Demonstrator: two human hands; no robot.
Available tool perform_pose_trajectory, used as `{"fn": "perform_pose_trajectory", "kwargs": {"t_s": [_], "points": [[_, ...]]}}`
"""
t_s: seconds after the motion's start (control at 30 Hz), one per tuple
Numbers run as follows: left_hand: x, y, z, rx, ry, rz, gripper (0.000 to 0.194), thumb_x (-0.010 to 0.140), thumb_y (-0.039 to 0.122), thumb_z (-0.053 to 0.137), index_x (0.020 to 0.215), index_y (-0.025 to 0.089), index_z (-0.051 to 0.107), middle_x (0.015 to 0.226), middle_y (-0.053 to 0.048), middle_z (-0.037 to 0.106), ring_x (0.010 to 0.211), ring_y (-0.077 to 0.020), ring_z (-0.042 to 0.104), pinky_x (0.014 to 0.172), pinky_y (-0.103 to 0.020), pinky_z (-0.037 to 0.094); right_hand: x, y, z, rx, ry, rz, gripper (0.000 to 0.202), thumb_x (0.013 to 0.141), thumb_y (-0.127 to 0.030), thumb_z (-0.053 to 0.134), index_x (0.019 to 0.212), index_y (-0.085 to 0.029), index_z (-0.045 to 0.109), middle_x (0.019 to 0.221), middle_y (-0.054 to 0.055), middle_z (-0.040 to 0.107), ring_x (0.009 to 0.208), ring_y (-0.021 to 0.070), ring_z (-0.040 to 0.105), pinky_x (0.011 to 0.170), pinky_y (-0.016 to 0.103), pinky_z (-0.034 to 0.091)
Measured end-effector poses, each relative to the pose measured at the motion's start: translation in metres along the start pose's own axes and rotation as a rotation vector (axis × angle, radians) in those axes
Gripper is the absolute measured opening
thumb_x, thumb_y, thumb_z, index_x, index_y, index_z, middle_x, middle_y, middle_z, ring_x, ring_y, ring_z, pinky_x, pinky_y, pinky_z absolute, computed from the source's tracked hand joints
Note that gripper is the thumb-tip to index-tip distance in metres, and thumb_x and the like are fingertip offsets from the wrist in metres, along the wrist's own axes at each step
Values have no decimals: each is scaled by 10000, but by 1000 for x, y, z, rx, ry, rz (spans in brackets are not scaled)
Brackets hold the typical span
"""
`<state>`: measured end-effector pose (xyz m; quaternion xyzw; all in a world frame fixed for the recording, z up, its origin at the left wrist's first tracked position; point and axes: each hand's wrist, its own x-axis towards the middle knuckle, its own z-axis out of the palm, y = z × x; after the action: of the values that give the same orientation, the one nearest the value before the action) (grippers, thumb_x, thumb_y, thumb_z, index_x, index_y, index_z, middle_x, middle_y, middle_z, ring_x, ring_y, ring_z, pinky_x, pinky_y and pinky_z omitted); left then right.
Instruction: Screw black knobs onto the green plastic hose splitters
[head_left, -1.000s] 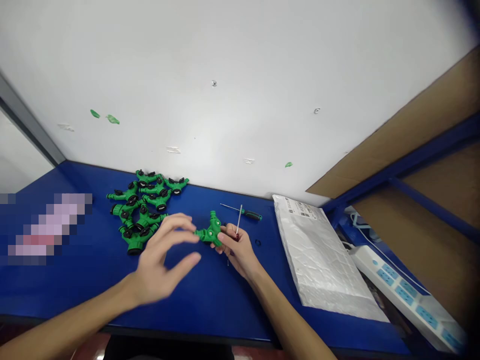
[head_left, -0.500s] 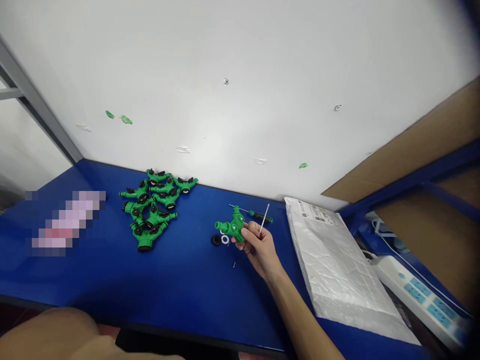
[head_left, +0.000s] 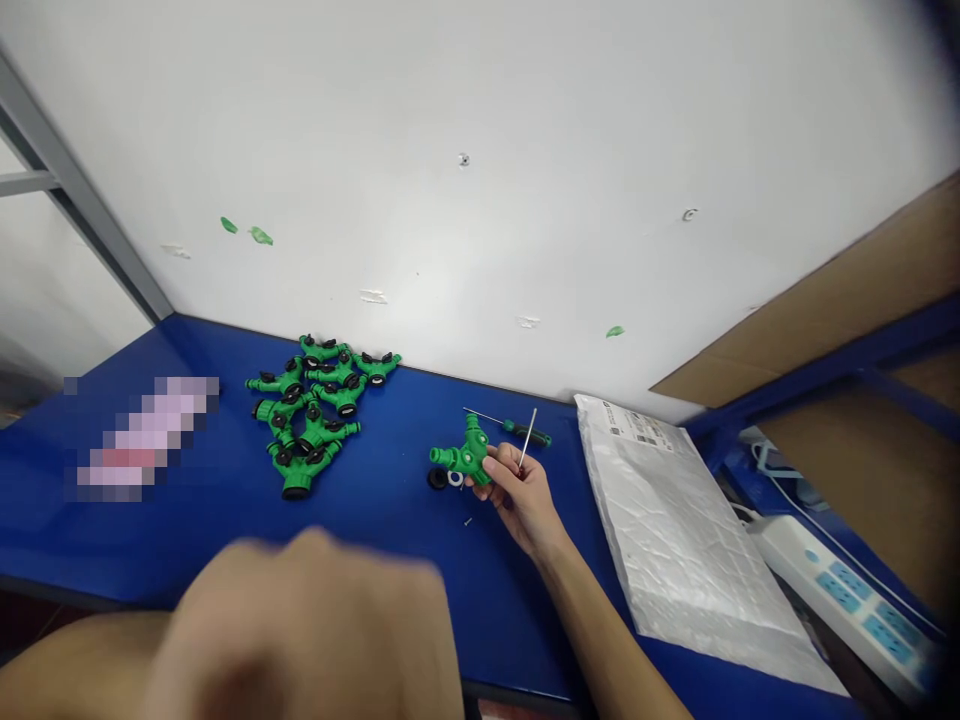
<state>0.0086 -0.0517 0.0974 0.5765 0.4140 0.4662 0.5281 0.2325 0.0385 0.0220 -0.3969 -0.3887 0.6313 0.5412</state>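
Note:
My right hand (head_left: 525, 500) is closed on a green Y-shaped hose splitter (head_left: 471, 455), its two outlets pointing up and left. A thin metal rod (head_left: 529, 437), like a screwdriver shaft, also sticks up from this hand; its lower end is hidden in the fingers. Beside the splitter a black ring (head_left: 436, 479) and a white washer (head_left: 455, 479) lie on the table, with a small screw (head_left: 468, 522) nearer to me. Large and smeared by motion, my left hand (head_left: 322, 620) is close to the camera at the bottom; its fingers cannot be made out.
Several green splitters with black valve levers (head_left: 315, 430) lie grouped left of centre on the blue table (head_left: 405, 540). Behind my right hand rests a screwdriver (head_left: 534, 434). A white padded mailer (head_left: 675, 540) and a power strip (head_left: 840, 590) lie at the right. The white wall (head_left: 420, 200) bounds the back.
My left hand has risen into view from the bottom left edge. My right hand keeps its hold on the splitter and rod, nearly still. The whole view has shifted slightly.

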Motion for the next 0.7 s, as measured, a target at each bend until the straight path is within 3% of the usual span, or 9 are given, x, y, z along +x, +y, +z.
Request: {"fn": "perform_pose_trajectory", "kwargs": {"t_s": [0.07,0.1,0.17,0.23,0.33,0.47,0.7], "points": [[24,12,-2,-122,-13,-15,364,815,595,573,631,282,603,538,-18,555,471,-165,490,414,-331,388,0,0,-1,5,-4,0,591,659,-329,863,578,-210,289,605,-44,479,537,126,591,450,227,438],[35,12,-2,-299,-6,-64,373,802,520,641,574,239,552,526,-9,526,469,-138,455,434,-314,382,0,0,-1,7,-1,0,592,661,-330,861,578,-210,287,609,-44,478,532,122,585,453,229,441],[53,4,-1,-532,6,-200,319,737,386,754,575,191,560,527,6,517,484,-103,426,464,-283,371,0,0,-1,6,5,2,593,658,-331,861,577,-209,287,620,-43,481,529,117,578,454,230,444],[63,-15,1,-628,27,-297,242,692,340,795,655,157,642,540,5,547,490,-90,436,475,-261,361,0,-1,-1,7,7,2,594,652,-330,865,577,-208,288,624,-44,480,531,116,580,452,227,442],[70,-49,0,-645,13,-359,209,708,294,778,656,135,653,571,-7,585,509,-87,466,511,-255,374,0,0,0,11,1,2,598,649,-336,866,579,-207,286,623,-46,470,538,120,589,450,224,438],[76,-80,-10,-597,24,-315,190,644,175,774,584,134,599,477,22,529,480,-83,439,496,-240,329,1,1,0,9,4,2,591,650,-326,865,579,-202,291,674,-29,508,552,126,610,433,216,421],[80,-88,-25,-650,-22,-298,144,680,123,583,604,179,474,500,49,438,474,-85,345,478,-242,281,2,-10,-14,13,53,-76,565,686,-303,846,582,-204,300,641,-41,491,569,133,619,458,218,420]]}}
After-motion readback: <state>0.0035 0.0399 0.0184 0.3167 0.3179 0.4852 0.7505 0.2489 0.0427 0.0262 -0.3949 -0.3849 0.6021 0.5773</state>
